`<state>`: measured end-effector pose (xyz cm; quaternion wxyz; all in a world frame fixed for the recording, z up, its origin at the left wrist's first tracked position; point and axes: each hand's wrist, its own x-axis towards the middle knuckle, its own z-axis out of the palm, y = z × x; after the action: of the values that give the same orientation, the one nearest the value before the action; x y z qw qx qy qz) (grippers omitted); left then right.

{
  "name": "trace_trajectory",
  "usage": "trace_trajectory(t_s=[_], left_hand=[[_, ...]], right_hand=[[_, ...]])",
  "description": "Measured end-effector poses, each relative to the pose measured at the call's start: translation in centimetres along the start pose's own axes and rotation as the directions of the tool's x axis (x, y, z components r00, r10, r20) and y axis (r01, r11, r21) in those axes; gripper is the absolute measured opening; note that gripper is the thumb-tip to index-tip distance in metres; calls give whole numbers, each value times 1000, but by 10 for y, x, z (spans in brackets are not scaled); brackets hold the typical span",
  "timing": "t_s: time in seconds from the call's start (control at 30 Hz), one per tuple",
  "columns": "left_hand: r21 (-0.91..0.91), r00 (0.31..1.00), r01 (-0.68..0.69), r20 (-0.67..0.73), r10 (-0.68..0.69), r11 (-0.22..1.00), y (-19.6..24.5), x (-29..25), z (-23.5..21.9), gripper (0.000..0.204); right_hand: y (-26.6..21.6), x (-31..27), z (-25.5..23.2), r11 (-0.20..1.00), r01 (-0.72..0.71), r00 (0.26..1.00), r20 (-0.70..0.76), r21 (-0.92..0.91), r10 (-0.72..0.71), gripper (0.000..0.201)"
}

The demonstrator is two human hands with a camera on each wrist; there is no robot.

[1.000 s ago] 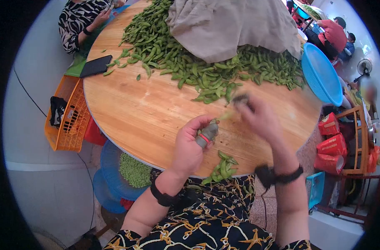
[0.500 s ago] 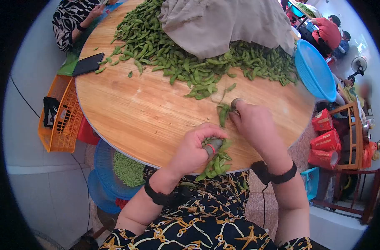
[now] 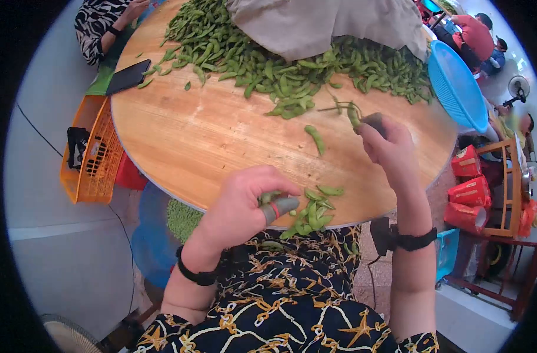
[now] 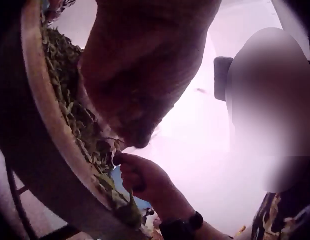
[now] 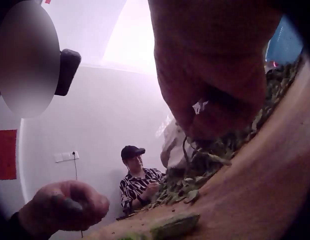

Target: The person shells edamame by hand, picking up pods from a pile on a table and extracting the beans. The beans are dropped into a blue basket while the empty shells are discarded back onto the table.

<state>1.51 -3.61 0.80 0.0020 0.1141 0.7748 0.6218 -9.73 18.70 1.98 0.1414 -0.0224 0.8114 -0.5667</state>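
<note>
My left hand [image 3: 271, 203] hovers over the near table edge with its fingers curled around a green pod [image 3: 267, 197]. Its thumb wears a grey cot [image 3: 282, 206]. Just right of it lies a small heap of pods [image 3: 313, 215]. Farther out, my right hand [image 3: 368, 123] pinches a thin stem with pods [image 3: 346, 110] at the edge of the big pod pile [image 3: 280, 73]. One loose pod [image 3: 315, 139] lies on the round wooden table [image 3: 209, 141] between the hands. In the right wrist view my left hand [image 5: 65, 207] shows low at left, and that pod [image 5: 175, 226] lies in front.
A grey cloth [image 3: 333, 23] covers the pile's top. A blue basket [image 3: 457, 88] leans at the table's right edge; a phone [image 3: 127, 76] lies far left. An orange crate [image 3: 86, 153] and a blue basin of shelled beans [image 3: 183, 220] stand below. Another person [image 3: 104, 26] sits opposite.
My right hand moved away from me to the pile's edge and lifted a stem with pods. A single pod now lies on the bare wood. My left hand drew back toward the near edge.
</note>
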Motion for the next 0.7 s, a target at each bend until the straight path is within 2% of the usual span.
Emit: trace_trajectory(t_s=[0.07,0.1,0.17,0.27,0.33,0.4,0.43,0.5,0.57,0.63,0.7], left_hand=[[335,986,-18,162,-39,942,8,-5,-3,17],[345,987,-16,157,-41,938,6,-6,-1,17],[417,971,-66,235,-37,906,-2,-9,10,19],[473,974,-73,225,-40,878,-3,-8,16,17],[483,971,-77,234,-44,872,-6,-10,18,17],[498,969,-83,243,-47,863,-5,-10,20,18],[532,974,-57,215,-70,845,-4,-12,20,18],[570,977,-27,188,-98,821,-3,-14,20,19],[553,998,27,29,-52,833,-6,-16,21,20],[585,998,34,21,-57,810,-6,-16,21,19],[618,999,34,12,-53,785,-9,-13,20,18]], right_hand=[[2,-12,5,999,30,1000,-8,-14,-30,17],[4,-17,9,998,29,999,-13,-48,-29,17],[6,-28,13,993,43,999,12,-113,-42,18],[9,-41,15,993,64,998,27,-99,-62,19],[15,-45,16,997,70,997,37,-28,-69,19],[16,-47,18,960,-29,994,105,278,0,15],[16,-47,17,959,-25,995,103,283,-4,15],[20,-46,17,778,-140,978,208,613,13,11],[24,-46,21,778,-137,975,224,614,-5,10],[26,-47,27,778,-131,970,242,614,-28,9],[27,-47,30,768,-194,965,261,610,36,11]])
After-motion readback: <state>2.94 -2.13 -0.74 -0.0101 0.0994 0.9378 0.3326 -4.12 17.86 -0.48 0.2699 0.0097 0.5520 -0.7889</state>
